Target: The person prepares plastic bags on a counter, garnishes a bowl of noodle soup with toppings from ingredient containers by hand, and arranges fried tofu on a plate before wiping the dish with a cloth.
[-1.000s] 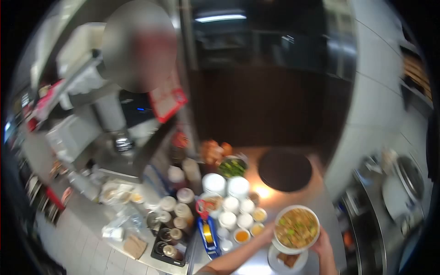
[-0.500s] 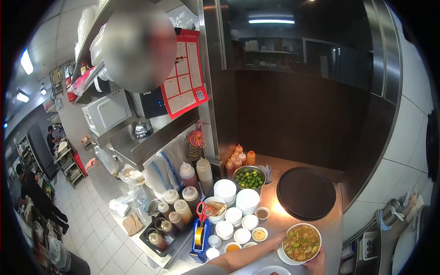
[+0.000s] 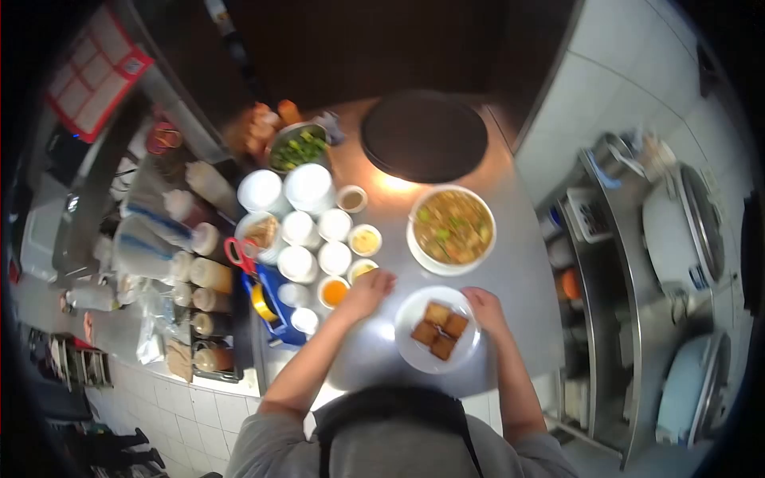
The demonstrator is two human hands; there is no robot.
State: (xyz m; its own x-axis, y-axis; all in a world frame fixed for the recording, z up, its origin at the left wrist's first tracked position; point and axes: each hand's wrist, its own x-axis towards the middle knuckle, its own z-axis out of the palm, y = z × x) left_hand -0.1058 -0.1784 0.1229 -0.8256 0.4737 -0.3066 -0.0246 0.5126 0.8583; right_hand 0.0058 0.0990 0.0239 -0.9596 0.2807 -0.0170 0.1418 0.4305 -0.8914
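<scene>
A white plate (image 3: pixel 405 350) bears several browned, square fried pieces (image 3: pixel 439 329) near the counter's front edge. At its upper right rim, my right hand (image 3: pixel 484 309) has its fingers closed on the edge. My left hand (image 3: pixel 371 295) is left of the plate, over the counter and beside the small sauce cups; its fingers look loosely apart, with nothing visible in them, though they are slightly blurred. Behind the plate stands a white bowl (image 3: pixel 413 248) of chunky vegetable stew (image 3: pixel 453 226), with neither hand on it. One yellow sauce cup (image 3: pixel 362 268) is partly hidden by my left hand.
White stacked bowls (image 3: pixel 309 187), sauce cups (image 3: pixel 333 291) and a blue tape dispenser (image 3: pixel 279 307) with red scissors (image 3: pixel 237 253) stand left. Squeeze bottles (image 3: pixel 211 275) line the counter's left side. A round black tray (image 3: pixel 424 135) lies behind; metal shelves (image 3: pixel 613 231) are at right.
Both hands have let go of the stew bowl, which now stands on the counter. My right hand has come to the plate and my left toward the sauce cups. The view has tilted down.
</scene>
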